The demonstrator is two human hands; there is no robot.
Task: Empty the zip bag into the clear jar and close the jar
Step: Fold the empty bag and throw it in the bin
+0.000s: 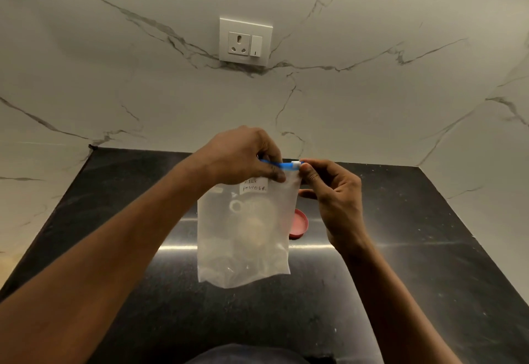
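A translucent zip bag [243,237] with a blue zip strip and a handwritten white label hangs upright above the black counter. My left hand [243,154] pinches the bag's top left by the blue strip. My right hand [329,191] pinches the white slider at the strip's right end. Behind the bag, seen dimly through the plastic, stands the clear jar [252,220]; its outline is blurred. A pink-red lid [299,224] lies flat on the counter just right of the bag, partly hidden by it.
The black stone counter [400,263] fills a corner bounded by white marble walls at the back and both sides. A wall socket with a switch [245,41] sits high on the back wall.
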